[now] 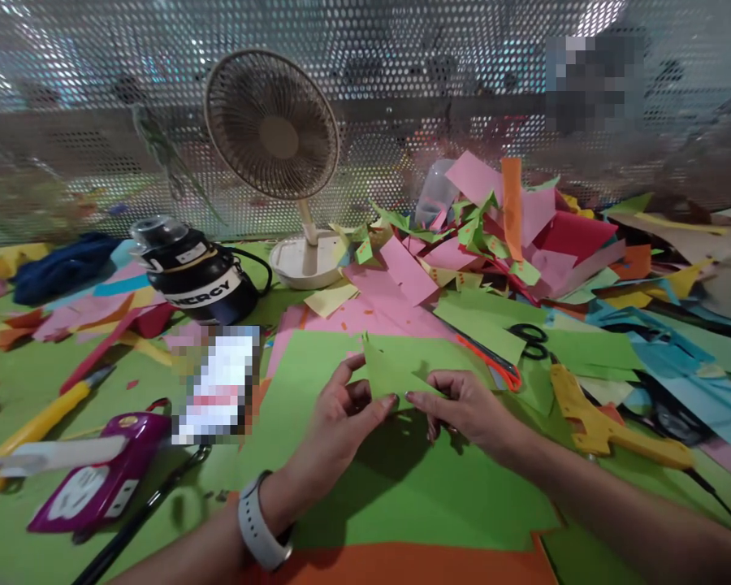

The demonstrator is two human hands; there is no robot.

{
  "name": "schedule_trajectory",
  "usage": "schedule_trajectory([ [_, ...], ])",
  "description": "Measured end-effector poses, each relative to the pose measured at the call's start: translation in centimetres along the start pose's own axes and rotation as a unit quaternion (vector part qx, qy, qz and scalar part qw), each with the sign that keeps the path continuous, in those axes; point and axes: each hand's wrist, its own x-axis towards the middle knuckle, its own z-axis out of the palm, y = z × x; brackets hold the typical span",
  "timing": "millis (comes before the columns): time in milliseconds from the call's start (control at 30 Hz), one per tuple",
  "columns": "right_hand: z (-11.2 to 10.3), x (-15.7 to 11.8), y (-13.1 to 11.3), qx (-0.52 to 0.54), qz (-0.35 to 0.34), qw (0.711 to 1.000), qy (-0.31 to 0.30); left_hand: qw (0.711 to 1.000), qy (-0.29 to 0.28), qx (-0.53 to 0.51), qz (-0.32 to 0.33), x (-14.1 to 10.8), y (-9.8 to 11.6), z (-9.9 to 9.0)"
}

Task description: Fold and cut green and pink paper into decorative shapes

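Between my hands is a piece of light green paper, held up over a larger green sheet. My left hand is closed on the paper's left side and lower edge, thumb in front and fingers partly behind. At the lower right edge, my right hand pinches the same paper between thumb and fingers. The two thumbs almost meet along that edge. A white watch band circles my left wrist. The far side of the paper is hidden from me.
A pile of paper scraps lies at the back right. Scissors and a yellow glue gun are at right. A fan and black bottle stand behind. At left lie a phone, purple case and yellow cutter.
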Motion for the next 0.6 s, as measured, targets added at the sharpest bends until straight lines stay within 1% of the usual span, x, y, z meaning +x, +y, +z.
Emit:
schedule_trajectory([
  [67, -0.2, 0.0, 0.2, -0.009, 0.006, 1.0, -0.013, 1.0, -0.006, 0.013, 0.0, 0.2, 0.1, -0.1],
  [200, -0.1, -0.1, 0.5, -0.001, 0.004, 1.0, -0.013, 0.999, -0.026, 0.017, -0.012, 0.6, 0.0, -0.5],
  [300, 0.2, -0.3, 0.3, -0.004, -0.001, 1.0, -0.011, 0.998, -0.046, 0.017, -0.04, 0.8, -0.1, -0.7],
  [400, 0.3, -0.3, 0.1, -0.013, -0.003, 1.0, -0.005, 0.996, -0.054, 0.04, -0.061, 0.9, 0.0, -0.9],
  [600, 0.3, 0.0, 0.6, -0.002, -0.009, 1.0, -0.004, 0.993, -0.065, 0.085, -0.058, 0.9, 0.3, -1.2],
])
